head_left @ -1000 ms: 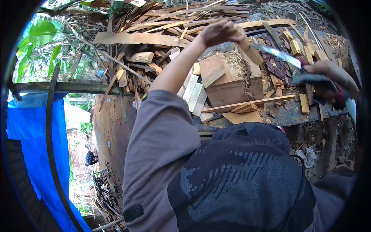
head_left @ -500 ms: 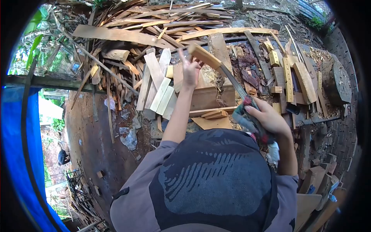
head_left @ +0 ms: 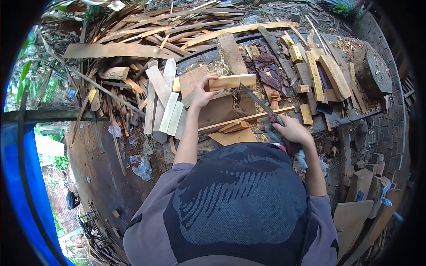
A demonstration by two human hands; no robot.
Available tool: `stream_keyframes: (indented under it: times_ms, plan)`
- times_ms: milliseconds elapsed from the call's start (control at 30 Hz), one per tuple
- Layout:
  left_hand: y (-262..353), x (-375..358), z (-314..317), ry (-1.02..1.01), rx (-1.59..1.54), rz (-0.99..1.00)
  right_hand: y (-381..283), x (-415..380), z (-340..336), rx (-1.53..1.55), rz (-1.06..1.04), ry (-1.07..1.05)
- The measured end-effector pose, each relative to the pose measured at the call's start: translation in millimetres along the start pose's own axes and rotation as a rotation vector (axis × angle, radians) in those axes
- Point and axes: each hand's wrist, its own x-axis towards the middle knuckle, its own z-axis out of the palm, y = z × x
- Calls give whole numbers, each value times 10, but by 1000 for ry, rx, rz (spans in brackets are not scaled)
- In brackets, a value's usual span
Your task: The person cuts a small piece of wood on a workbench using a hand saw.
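Note:
My left hand (head_left: 203, 92) is closed on the left end of a pale wooden block (head_left: 228, 82), which lies level above the work surface. My right hand (head_left: 293, 131) grips the cloth-wrapped handle (head_left: 276, 120) of a long dark blade (head_left: 258, 99). The blade slants up and left, and its far end meets the block's near edge, right of the block's middle. Beneath the block stands a wider brown wood piece (head_left: 217, 111). Pale short blocks (head_left: 171, 116) lie left of it, and small wedge-shaped offcuts (head_left: 235, 127) lie nearer to me.
A heap of long wood strips (head_left: 146, 31) spreads behind. A yellow piece with holes (head_left: 315, 76), a thick plank (head_left: 335, 77) and a round stump (head_left: 375, 71) lie to the right. Boards (head_left: 353, 221) lean at lower right. A blue tarp (head_left: 26, 177) hangs at left.
The block has turned from slanted to nearly level, and my left hand has closed round its end. The blade and my right hand have shifted slightly left. The view has shifted too.

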Motion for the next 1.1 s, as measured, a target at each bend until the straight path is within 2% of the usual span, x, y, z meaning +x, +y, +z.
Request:
stream_keyframes:
  times_ms: [33, 67, 167, 267, 367, 400, 500, 667, 767, 867, 967, 1000, 1100]
  plan:
    - [-21, -54, -42, -28, 32, 22, 25, 6, -31, -17, -1, -27]
    - [-49, -114, -70, -26, 95, -86, 31, 29, -45, -41, -4, -50]
    - [-146, -190, -66, 26, 270, -26, -65, 52, -102, -136, 6, -90]
    - [-107, -250, 17, 75, 692, 189, -216, 29, -191, -170, 77, -138]
    - [-141, -306, 140, 101, 698, 115, -219, 43, -159, -253, 82, -110]
    - [-91, -323, 161, 63, 547, -25, -226, 36, -139, -256, 92, -114]
    - [4, -375, 224, 55, 632, -63, -284, -36, -145, -336, 99, -170]
    - [69, -333, 355, 16, 962, 495, -46, -53, -104, -389, 77, -195]
    - [29, -332, 425, 50, 861, 344, -174, -165, -223, -312, 120, -172]
    - [71, -330, 499, 191, 653, -3, -201, -284, -223, -206, 107, -35]
    - [-193, -277, 448, 315, 9, -281, -147, -316, -23, -148, 23, 240]
    - [77, -289, 468, 303, -212, -296, -128, -313, 32, -102, -19, 323]
    - [365, -265, 351, 275, -383, -354, -57, -249, 189, 7, -157, 539]
